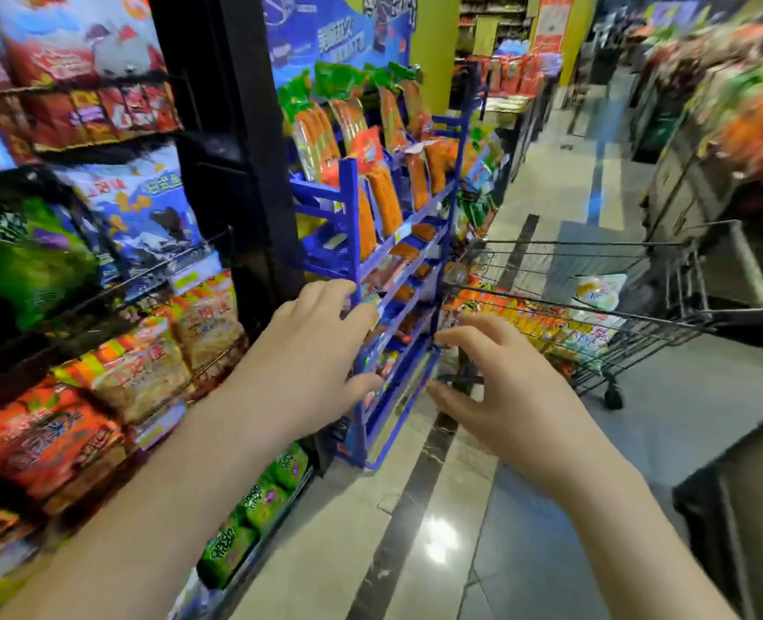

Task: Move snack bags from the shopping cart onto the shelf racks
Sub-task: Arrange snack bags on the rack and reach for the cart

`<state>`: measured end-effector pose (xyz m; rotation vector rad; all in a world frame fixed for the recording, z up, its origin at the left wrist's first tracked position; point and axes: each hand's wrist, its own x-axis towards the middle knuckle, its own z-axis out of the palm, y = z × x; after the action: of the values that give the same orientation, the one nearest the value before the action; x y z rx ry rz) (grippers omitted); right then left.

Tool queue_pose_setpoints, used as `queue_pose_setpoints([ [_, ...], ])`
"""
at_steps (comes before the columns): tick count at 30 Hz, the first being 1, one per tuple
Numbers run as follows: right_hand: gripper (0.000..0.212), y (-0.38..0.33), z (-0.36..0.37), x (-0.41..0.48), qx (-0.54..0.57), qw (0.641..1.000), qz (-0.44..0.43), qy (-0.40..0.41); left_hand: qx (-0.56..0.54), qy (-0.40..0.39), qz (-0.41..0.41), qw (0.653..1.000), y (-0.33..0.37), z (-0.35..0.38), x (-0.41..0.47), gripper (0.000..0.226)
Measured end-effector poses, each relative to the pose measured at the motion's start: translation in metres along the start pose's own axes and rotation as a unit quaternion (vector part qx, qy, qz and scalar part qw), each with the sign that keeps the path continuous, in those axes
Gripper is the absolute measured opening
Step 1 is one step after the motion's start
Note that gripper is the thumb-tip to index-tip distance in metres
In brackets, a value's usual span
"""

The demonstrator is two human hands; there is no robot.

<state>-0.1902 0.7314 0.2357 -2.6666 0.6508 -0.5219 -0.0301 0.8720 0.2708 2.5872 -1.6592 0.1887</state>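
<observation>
left hand [312,351] reaching, empty, spread, at blue rack [373,279] | right hand [491,387] hovering, empty, spread | shopping cart [594,333] sitting far right, holding snack bags [527,322]

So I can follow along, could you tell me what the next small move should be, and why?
Probably swing the right hand over to the shopping cart for a snack bag: both it and the left hand are open and empty by the blue rack.

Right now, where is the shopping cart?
In the head view the shopping cart stands on the right side of the aisle, just beyond the blue rack and past the right hand, with snack bags inside.
</observation>
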Motion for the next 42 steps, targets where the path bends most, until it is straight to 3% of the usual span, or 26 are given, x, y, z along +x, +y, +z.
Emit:
queue_pose_setpoints([
  [14, 0.048, 0.204, -0.061, -0.01, -0.027, 0.989, 0.14, 0.033, -0.034, -0.03, 0.158, 0.986, 0.166, 0.051, 0.176, 0.068],
  [21, 0.051, 0.289, -0.065, 0.038, -0.06, 0.974, 0.213, 0.043, -0.038, -0.046, 0.221, 0.973, 0.193, 0.093, 0.288, 0.071],
  [28, 0.053, 0.365, -0.061, 0.121, -0.106, 0.958, 0.267, -0.004, -0.038, -0.092, 0.257, 0.961, 0.199, 0.137, 0.415, 0.068],
  [42, 0.054, 0.523, -0.049, 0.201, -0.056, 0.947, 0.312, -0.053, -0.038, -0.179, 0.274, 0.944, 0.267, 0.211, 0.576, 0.067],
])
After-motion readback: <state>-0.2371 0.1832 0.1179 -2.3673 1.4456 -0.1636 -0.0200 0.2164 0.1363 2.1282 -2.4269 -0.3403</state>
